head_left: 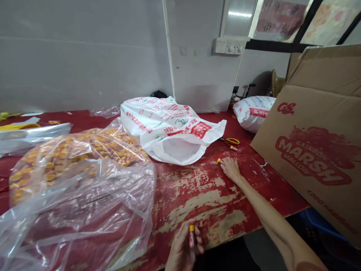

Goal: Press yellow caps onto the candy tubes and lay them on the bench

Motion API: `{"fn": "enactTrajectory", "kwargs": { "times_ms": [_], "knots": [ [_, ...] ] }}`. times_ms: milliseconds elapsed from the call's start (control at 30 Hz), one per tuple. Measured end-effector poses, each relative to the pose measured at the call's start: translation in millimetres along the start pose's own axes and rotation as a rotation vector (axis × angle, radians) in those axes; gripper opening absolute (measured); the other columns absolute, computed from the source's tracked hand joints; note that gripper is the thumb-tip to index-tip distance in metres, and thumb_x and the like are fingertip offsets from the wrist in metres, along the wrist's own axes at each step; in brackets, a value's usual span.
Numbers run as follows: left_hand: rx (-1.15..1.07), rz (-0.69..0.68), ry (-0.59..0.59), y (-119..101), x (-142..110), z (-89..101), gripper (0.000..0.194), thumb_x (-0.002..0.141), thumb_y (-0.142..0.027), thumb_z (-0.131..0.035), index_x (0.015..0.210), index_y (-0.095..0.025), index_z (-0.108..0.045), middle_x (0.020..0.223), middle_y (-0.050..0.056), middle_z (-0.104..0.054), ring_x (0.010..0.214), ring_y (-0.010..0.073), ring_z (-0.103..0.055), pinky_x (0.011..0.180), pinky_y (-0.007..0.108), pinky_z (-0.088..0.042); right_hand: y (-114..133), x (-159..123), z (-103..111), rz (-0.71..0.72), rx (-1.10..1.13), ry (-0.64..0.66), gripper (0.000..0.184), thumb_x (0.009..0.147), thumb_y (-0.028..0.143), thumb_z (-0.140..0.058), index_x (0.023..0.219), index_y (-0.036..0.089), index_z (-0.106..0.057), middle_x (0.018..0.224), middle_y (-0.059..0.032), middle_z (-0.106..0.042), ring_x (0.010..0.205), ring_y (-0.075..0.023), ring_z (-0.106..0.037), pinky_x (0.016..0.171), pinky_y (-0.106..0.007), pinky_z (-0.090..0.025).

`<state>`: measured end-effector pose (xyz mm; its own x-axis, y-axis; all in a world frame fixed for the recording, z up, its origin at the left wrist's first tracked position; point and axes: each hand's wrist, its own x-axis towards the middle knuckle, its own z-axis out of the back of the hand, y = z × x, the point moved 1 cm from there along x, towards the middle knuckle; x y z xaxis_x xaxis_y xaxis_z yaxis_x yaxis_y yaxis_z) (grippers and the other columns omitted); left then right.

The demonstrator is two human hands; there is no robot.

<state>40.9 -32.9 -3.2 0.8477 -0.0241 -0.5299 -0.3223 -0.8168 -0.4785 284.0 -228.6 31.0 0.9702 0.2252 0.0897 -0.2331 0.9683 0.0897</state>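
Observation:
Near the table's front edge, my left hand (180, 242) is closed round a small clear tube with a yellow cap (191, 234); the cap points up and a red printed band shows on its side. My right hand (230, 168) is stretched out across the table, palm down. Its fingers are closed on another capped tube, of which only the yellow cap (219, 160) shows. Just beyond this hand lie a loose capped tube (234, 149) and yellow-handled scissors (231, 141). To the left, a large clear plastic bag (84, 195) is full of yellow-capped tubes.
A white printed sack (175, 124) lies at mid-table, its mouth towards me. A stuffed white sack (254, 111) sits at the back right. The big cardboard box (313, 150) stands on the right. Clear packaging (34, 135) lies far left. The red table (191, 199) has worn patches.

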Motion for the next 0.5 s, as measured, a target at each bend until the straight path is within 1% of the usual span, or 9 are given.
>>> {"fn": "enactTrajectory", "kwargs": {
  "times_ms": [67, 100, 167, 200, 267, 367, 433, 500],
  "knots": [
    [0.008, -0.027, 0.009, -0.1, -0.9, -1.4, 0.040, 0.059, -0.039, -0.083, 0.087, -0.015, -0.067, 0.068, 0.003, -0.064, 0.055, 0.0146, -0.057, 0.046, 0.026, -0.047, 2.9, -15.7, 5.4, 0.072, 0.003, 0.069, 0.028, 0.096, 0.026, -0.036, 0.109, 0.015, -0.058, 0.103, -0.0099, -0.064, 0.093, -0.0193, -0.058, 0.075, -0.026, -0.037],
    [0.009, -0.037, 0.011, -0.4, -1.7, -2.7, 0.038, 0.061, -0.038, -0.082, 0.087, -0.014, -0.067, 0.069, 0.003, -0.063, 0.056, 0.0146, -0.057, 0.046, 0.026, -0.047, 4.5, -25.1, 9.5, 0.109, 0.003, 0.110, 0.028, 0.096, 0.028, -0.035, 0.106, 0.017, -0.060, 0.096, -0.0068, -0.066, 0.085, -0.0167, -0.060, 0.069, -0.024, -0.036],
    [0.009, -0.040, 0.013, -1.3, -3.4, -5.8, 0.036, 0.064, -0.037, -0.080, 0.089, -0.014, -0.067, 0.070, 0.004, -0.064, 0.058, 0.0148, -0.057, 0.047, 0.026, -0.048, 8.0, -45.1, 18.3, 0.174, -0.013, 0.191, 0.030, 0.095, 0.032, -0.037, 0.093, 0.019, -0.064, 0.080, -0.0034, -0.067, 0.069, -0.0143, -0.060, 0.057, -0.022, -0.032],
    [0.007, -0.036, 0.015, -1.8, -3.9, -7.2, 0.037, 0.065, -0.037, -0.080, 0.090, -0.013, -0.067, 0.071, 0.004, -0.064, 0.059, 0.0147, -0.057, 0.048, 0.026, -0.048, 10.3, -54.7, 21.8, 0.199, -0.030, 0.225, 0.030, 0.093, 0.033, -0.041, 0.083, 0.018, -0.065, 0.073, -0.0036, -0.066, 0.064, -0.0144, -0.059, 0.054, -0.023, -0.030],
    [0.003, -0.027, 0.019, -2.3, -4.4, -9.0, 0.039, 0.064, -0.037, -0.081, 0.090, -0.013, -0.067, 0.072, 0.005, -0.064, 0.060, 0.0147, -0.057, 0.049, 0.026, -0.048, 16.3, -70.8, 25.0, 0.231, -0.070, 0.270, 0.031, 0.088, 0.033, -0.048, 0.068, 0.016, -0.065, 0.063, -0.0060, -0.064, 0.060, -0.0161, -0.059, 0.053, -0.024, -0.028],
    [-0.007, -0.018, 0.006, -1.9, -4.5, -7.8, 0.039, 0.062, -0.037, -0.081, 0.090, -0.014, -0.067, 0.072, 0.005, -0.063, 0.059, 0.0146, -0.057, 0.049, 0.026, -0.046, 28.2, -83.1, 17.8, 0.255, -0.107, 0.300, 0.032, 0.085, 0.028, -0.052, 0.059, 0.014, -0.064, 0.057, -0.0079, -0.061, 0.061, -0.0175, -0.059, 0.054, -0.025, -0.031],
    [-0.019, -0.021, -0.004, -0.9, -4.4, -5.5, 0.038, 0.062, -0.037, -0.081, 0.090, -0.016, -0.066, 0.071, 0.003, -0.062, 0.058, 0.0137, -0.055, 0.048, 0.025, -0.044, 35.1, -84.5, 7.2, 0.263, -0.112, 0.321, 0.031, 0.086, 0.026, -0.052, 0.060, 0.014, -0.064, 0.056, -0.0065, -0.060, 0.058, -0.0159, -0.058, 0.054, -0.024, -0.033],
    [-0.032, -0.036, -0.003, 0.3, -3.5, -4.1, 0.038, 0.060, -0.034, -0.083, 0.090, -0.017, -0.066, 0.069, 0.000, -0.059, 0.054, 0.0115, -0.052, 0.047, 0.025, -0.042, 38.7, -83.6, -4.0, 0.267, -0.114, 0.349, 0.029, 0.088, 0.028, -0.054, 0.064, 0.013, -0.064, 0.057, -0.0036, -0.060, 0.055, -0.0135, -0.056, 0.053, -0.024, -0.036]
  ]
}}
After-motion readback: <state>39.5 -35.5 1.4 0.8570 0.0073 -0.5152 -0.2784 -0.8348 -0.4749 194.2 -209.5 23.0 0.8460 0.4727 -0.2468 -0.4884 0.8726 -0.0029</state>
